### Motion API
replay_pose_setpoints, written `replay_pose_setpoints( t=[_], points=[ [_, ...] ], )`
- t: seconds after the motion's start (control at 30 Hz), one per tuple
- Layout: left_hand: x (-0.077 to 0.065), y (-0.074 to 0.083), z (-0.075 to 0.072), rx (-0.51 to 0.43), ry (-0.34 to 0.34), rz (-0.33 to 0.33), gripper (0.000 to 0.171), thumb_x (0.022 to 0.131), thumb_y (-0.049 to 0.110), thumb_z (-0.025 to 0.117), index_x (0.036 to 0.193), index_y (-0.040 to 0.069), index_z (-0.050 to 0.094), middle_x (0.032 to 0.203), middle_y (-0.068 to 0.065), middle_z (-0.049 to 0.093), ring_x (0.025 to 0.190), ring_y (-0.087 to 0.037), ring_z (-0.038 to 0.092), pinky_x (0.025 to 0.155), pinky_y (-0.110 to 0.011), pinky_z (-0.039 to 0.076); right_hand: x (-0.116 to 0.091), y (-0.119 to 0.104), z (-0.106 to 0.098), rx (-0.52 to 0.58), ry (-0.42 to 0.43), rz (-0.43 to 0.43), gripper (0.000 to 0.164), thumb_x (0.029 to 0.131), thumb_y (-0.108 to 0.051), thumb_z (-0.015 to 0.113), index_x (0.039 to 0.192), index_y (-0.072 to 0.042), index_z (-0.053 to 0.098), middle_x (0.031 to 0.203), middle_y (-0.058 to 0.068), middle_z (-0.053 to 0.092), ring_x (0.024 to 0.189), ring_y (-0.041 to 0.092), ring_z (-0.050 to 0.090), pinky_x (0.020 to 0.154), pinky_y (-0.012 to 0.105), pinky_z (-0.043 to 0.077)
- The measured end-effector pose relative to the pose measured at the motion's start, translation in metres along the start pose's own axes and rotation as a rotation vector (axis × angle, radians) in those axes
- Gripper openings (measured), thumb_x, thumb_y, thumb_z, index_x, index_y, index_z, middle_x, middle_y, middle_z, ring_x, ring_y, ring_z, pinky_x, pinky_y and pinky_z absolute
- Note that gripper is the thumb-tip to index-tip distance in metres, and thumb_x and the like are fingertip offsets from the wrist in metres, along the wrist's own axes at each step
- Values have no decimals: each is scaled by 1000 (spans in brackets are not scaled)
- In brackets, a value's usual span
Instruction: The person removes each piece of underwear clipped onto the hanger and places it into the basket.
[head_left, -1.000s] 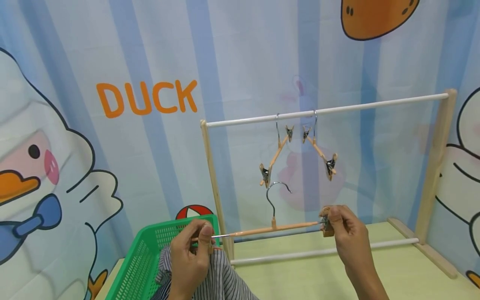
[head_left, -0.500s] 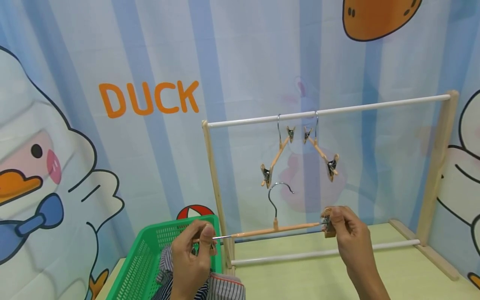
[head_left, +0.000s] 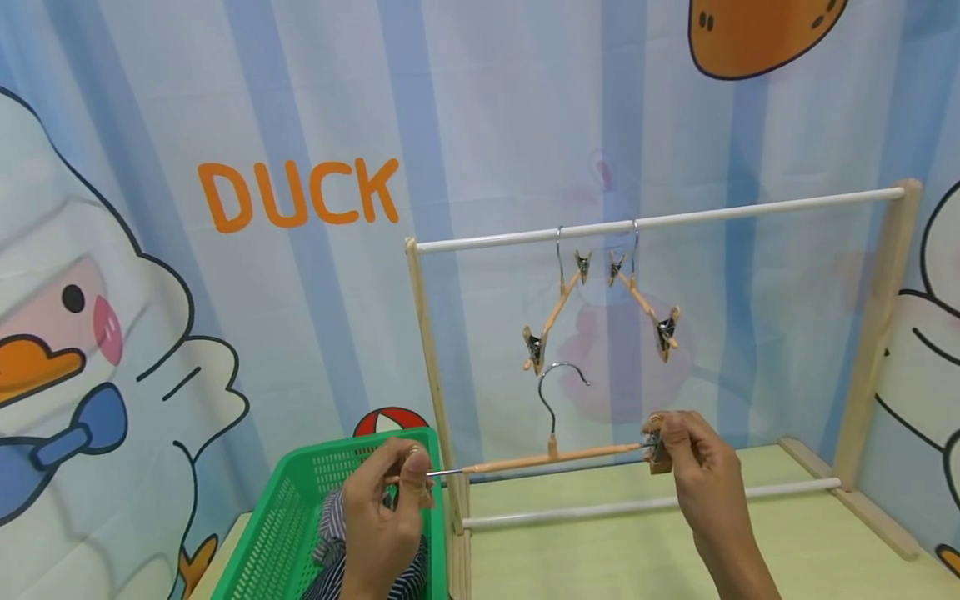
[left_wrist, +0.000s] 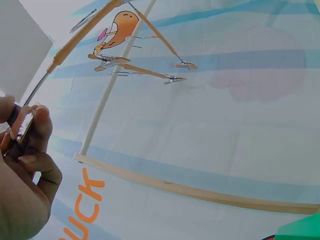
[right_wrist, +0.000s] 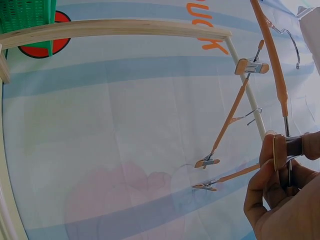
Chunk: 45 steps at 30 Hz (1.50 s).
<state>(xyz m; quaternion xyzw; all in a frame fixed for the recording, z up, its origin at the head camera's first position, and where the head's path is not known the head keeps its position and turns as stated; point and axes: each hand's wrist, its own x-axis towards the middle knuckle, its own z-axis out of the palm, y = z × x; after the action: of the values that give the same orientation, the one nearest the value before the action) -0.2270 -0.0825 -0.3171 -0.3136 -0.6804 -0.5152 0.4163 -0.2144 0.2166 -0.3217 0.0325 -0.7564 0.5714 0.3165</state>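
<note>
Both hands hold a clip hanger with a peach-coloured bar [head_left: 510,462] and a metal hook [head_left: 551,392] pointing up. At its left end, my left hand [head_left: 378,517] pinches a clip [left_wrist: 26,125], mostly covered by the fingers in the head view. My right hand [head_left: 701,471] grips the other clip [right_wrist: 280,150] between thumb and fingers, at the right end. No cloth hangs from either clip. Striped garments, one grey [head_left: 330,525] and one dark [head_left: 411,575], lie in the green basket [head_left: 262,517] behind and beside my left hand.
Behind the hands stands a wooden rack with a white top rail [head_left: 750,212] and a white lower rail [head_left: 570,512]. Two more clip hangers, a left one [head_left: 555,312] and a right one [head_left: 645,304], hang from the top rail. A printed curtain [head_left: 487,125] backs the pale table [head_left: 600,558].
The grey striped garment below my left hand dropped away from the hanger and out of the head view. Both hands and the hanger have stayed almost still.
</note>
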Motion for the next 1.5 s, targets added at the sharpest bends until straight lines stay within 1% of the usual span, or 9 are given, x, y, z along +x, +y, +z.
replay_pose_setpoints(
  t=[0.3, 0.53, 0.73, 0.9, 1.03, 1.17, 1.27, 1.4, 1.5],
  points=[
    [1, -1, 1, 10, 2, 4, 21, 97, -8, 53, 88, 8, 64, 66, -4, 55, 49, -7, 50, 44, -19, 39, 0, 0, 1, 28, 9, -12, 42, 108, -31, 38, 110, 1, 65, 98, -20, 58, 76, 6, 58, 66, 23, 55],
    [0, -3, 0, 22, 2, 4, 21, 97, -8, 53, 89, 8, 63, 64, -3, 54, 49, -6, 48, 40, -17, 35, 0, 1, 2, 22, 2, 20, 44, 108, -33, 38, 112, 1, 65, 100, -21, 57, 78, 5, 58, 68, 23, 55],
    [-1, -5, 0, -6, -5, 43, 21, 96, -12, 51, 90, 5, 62, 65, -5, 53, 48, -6, 47, 41, -17, 36, -1, 2, 3, 32, 9, 10, 43, 108, -31, 39, 111, 2, 66, 98, -20, 58, 76, 5, 59, 66, 23, 55],
    [-1, -6, -1, -5, -12, 68, 20, 96, -12, 51, 91, 5, 61, 66, -5, 53, 49, -6, 48, 46, -18, 40, -1, 2, 3, 30, 12, 10, 43, 108, -31, 39, 111, 2, 66, 97, -20, 58, 76, 5, 59, 66, 23, 56],
    [-1, -5, -3, 7, -27, 62, 20, 96, -11, 51, 91, 6, 61, 66, -4, 54, 51, -5, 49, 47, -19, 43, -1, 1, 3, 28, 14, 17, 43, 108, -32, 39, 112, 1, 66, 96, -20, 58, 77, 4, 59, 67, 23, 56],
    [1, -3, -5, 40, -42, 18, 20, 98, -8, 51, 91, 7, 61, 66, -2, 56, 53, -4, 52, 51, -24, 48, -1, 0, 3, 23, 14, 21, 43, 108, -33, 39, 112, 1, 66, 95, -18, 58, 77, 4, 60, 68, 22, 56],
    [2, -1, -7, 32, -69, -59, 20, 100, -5, 49, 92, 8, 62, 69, -2, 57, 54, -4, 52, 50, -27, 50, 0, 0, 3, 11, 15, 28, 43, 108, -33, 40, 114, -1, 66, 92, -18, 57, 77, 3, 60, 68, 21, 56],
    [2, 2, -8, -45, -120, -186, 22, 105, 1, 43, 96, 8, 61, 71, -7, 57, 51, -8, 51, 46, -28, 49, 0, -1, 3, 0, 11, 35, 43, 108, -34, 40, 115, -1, 66, 93, -19, 57, 78, 2, 60, 69, 21, 57],
    [3, 3, -9, -91, -150, -243, 23, 106, 4, 40, 100, 8, 61, 72, -11, 55, 48, -9, 49, 45, -30, 49, 0, -1, 3, 1, 11, 36, 43, 108, -34, 40, 115, -1, 67, 95, -20, 57, 80, 2, 60, 70, 21, 57]
  ],
)
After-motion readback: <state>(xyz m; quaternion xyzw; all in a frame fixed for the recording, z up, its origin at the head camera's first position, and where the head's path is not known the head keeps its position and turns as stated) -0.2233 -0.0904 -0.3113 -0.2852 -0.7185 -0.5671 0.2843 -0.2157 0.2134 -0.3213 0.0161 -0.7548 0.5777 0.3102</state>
